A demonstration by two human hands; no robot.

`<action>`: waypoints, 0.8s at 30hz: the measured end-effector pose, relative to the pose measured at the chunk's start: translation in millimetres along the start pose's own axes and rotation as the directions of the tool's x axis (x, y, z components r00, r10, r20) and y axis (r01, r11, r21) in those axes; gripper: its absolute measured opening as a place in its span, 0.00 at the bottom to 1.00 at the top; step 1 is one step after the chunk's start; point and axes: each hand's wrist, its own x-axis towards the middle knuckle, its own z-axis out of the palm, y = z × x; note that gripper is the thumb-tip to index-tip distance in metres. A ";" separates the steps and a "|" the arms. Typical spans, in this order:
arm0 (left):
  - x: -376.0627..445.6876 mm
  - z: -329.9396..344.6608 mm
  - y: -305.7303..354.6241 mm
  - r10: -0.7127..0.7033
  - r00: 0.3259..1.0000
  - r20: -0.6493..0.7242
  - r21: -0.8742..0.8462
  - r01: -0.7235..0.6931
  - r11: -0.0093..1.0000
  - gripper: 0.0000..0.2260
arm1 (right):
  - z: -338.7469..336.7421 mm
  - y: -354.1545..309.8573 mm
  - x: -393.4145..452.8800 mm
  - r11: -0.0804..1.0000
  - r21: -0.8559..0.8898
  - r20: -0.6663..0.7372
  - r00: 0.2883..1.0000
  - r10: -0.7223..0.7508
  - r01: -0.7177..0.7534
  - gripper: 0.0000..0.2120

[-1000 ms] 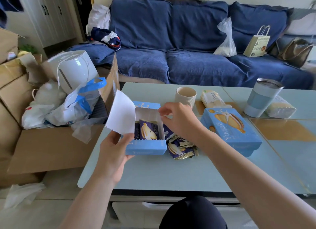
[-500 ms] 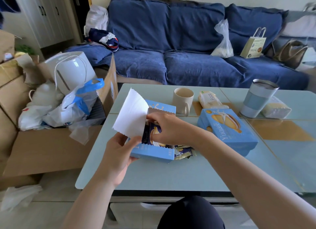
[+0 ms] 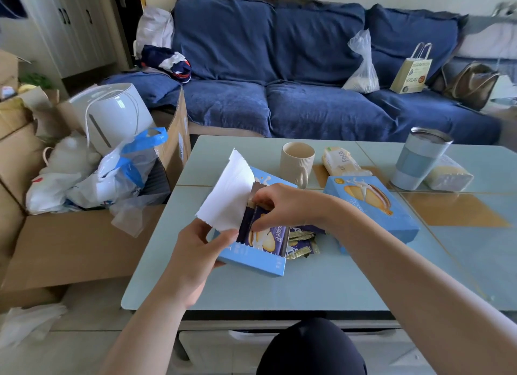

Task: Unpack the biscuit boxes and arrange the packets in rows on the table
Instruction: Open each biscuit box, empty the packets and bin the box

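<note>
A pale blue glass surface stands before a navy sofa. Two blue biscuit boxes: one closed, mid-surface; one open box near the front-left edge, gripped by the left hand. The right hand pinches a dark packet inside it. Loose packets lie beside it.

Readable text, positions relative to the beige mug:
"Face" on the pale tissue pack just right of the mug; "BREAD" on the paper bag far behind-right, on the sofa; partial "...gee" on the dark biscuit packet in front of the mug. Print on the closed blue box front-right is too blurred.
</note>
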 end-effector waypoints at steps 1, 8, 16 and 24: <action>0.3 0.1 0.0 0.002 1.000 -0.002 0.002 -0.002 1.000 0.15 | 0.4 0.3 -0.3 1.000 -0.004 -0.003 1.000 0.000 0.000 0.09; -2.7 0.7 -5.3 -0.030 0.999 0.031 -0.003 0.030 1.000 0.14 | -2.8 -0.5 -7.4 0.996 -0.042 0.103 0.992 0.078 -0.074 0.12; -0.1 -3.8 -8.7 -0.043 0.999 0.016 -0.035 0.043 0.998 0.13 | -8.0 3.0 -11.9 0.998 -0.024 0.047 0.997 0.062 -0.061 0.12; 3.4 -19.8 -10.2 -0.074 0.995 -0.065 -0.199 0.060 0.978 0.11 | -28.6 29.1 -3.9 0.654 0.756 -0.317 0.874 0.367 0.000 0.06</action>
